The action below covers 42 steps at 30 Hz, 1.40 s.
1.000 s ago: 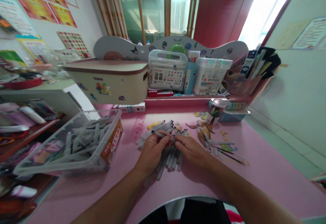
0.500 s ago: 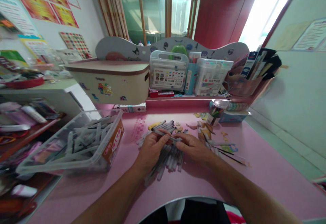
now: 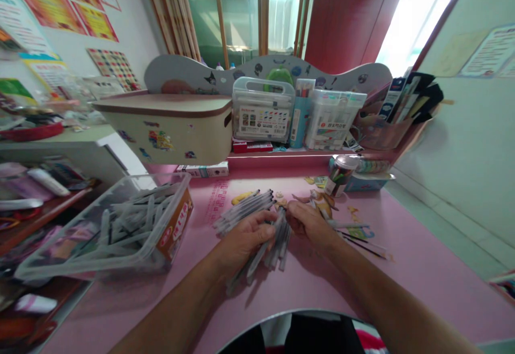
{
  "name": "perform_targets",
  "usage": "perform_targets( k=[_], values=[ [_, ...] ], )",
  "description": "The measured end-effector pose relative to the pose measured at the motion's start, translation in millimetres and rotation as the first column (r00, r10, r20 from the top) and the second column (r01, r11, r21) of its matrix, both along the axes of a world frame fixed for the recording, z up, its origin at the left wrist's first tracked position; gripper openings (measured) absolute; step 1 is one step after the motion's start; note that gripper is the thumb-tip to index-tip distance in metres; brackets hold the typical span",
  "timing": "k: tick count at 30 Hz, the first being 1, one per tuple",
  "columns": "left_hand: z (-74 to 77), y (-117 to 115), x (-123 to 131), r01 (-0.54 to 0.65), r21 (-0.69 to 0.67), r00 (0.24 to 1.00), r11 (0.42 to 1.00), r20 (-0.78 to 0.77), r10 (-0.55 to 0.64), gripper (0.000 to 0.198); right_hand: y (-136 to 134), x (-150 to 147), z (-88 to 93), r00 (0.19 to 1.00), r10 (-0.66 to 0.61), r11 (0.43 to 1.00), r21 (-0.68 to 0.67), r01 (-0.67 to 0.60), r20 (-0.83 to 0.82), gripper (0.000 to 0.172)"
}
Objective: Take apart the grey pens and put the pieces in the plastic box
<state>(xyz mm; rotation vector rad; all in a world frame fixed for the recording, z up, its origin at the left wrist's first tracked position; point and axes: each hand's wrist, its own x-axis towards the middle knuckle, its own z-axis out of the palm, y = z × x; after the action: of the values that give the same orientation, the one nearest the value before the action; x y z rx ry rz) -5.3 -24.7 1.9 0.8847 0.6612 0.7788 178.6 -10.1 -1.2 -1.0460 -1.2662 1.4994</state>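
Over a loose pile of slim grey pens on the pink desk, my left hand is closed, thumb and fingers on one pen that slants down toward me. Just right of it, my right hand has its fingers curled and pressed together at the pile's upper end. What it grips, if anything, is hidden. Behind my left hand lies a neater row of grey pens, their dark tips pointing to the upper right.
A clear plastic box of similar pens stands at left. Right of my hands lie thin dark sticks, with a lidded jar behind. A lidded cream bin and marker cases line the back shelf.
Both hands held a pen crosswise between them; now they have come apart. My left hand has dropped lower, showing the row of pens behind it, and my right hand's fingers have curled in.
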Motion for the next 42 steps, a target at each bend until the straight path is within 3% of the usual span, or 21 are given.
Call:
perform_targets(
  k=[3, 7, 12, 14, 18, 21, 25, 28, 32, 39, 42],
  values=[
    [-0.2, -1, 0, 0.01, -0.039, 1.0, 0.999, -0.029, -0.012, 0.041, -1, 0, -0.7, 0.999, 0.045, 0.999, 0.013, -0.045, 0.027, 0.043],
    [3.5, 2, -1, -0.023, -0.06, 1.0, 0.998, 0.005, 0.023, 0.036, 2, 1, -2.4, 0.997, 0.081, 0.996, -0.021, -0.081, -0.016, 0.045],
    [7.2, 5, -1, -0.155, -0.061, 0.979, 0.986, 0.126, 0.162, 0.035, 6, 3, -4.3, 0.99, 0.029, 0.992, -0.118, -0.045, -0.135, 0.044],
    [5.4, 5, 0, -0.221, -0.023, 0.969, 0.975, 0.111, 0.222, 0.038, 8, 4, -7.0, 0.987, 0.015, 0.989, -0.14, -0.038, -0.161, 0.043],
    [-1.3, 8, 2, -0.374, 0.057, 0.928, 0.926, 0.026, 0.373, 0.028, 8, 3, -10.5, 0.983, 0.037, 0.99, -0.128, -0.06, -0.178, 0.039],
    [-3.4, 11, 3, -0.449, 0.053, 0.893, 0.892, -0.011, 0.45, 0.024, 3, 0, -6.3, 0.978, 0.031, 0.996, -0.081, -0.049, -0.206, 0.026],
    [-1.4, 13, 2, -0.449, -0.006, 0.894, 0.894, 0.007, 0.449, 0.019, -2, -2, 1.2, 0.979, 0.013, 0.998, -0.061, -0.026, -0.204, 0.028],
    [-0.8, 13, 2, -0.437, -0.013, 0.899, 0.899, 0.003, 0.437, 0.018, -2, -4, 0.2, 0.983, -0.05, 0.994, -0.102, 0.032, -0.179, 0.017],
    [-1.5, 13, 3, -0.435, -0.012, 0.9, 0.9, 0.001, 0.435, 0.016, -1, -7, -5.5, 0.991, -0.072, 0.996, -0.064, 0.065, -0.111, 0.036],
    [-2.0, 14, 2, -0.441, -0.017, 0.898, 0.897, -0.003, 0.441, 0.016, -3, -12, -6.3, 0.939, -0.021, 0.993, -0.114, -0.02, -0.343, 0.022],
    [-3.9, 14, 2, -0.429, -0.016, 0.903, 0.903, 0.001, 0.429, 0.018, -5, -14, -10.3, 0.949, -0.028, 0.995, -0.097, -0.003, -0.313, 0.016]
  ],
)
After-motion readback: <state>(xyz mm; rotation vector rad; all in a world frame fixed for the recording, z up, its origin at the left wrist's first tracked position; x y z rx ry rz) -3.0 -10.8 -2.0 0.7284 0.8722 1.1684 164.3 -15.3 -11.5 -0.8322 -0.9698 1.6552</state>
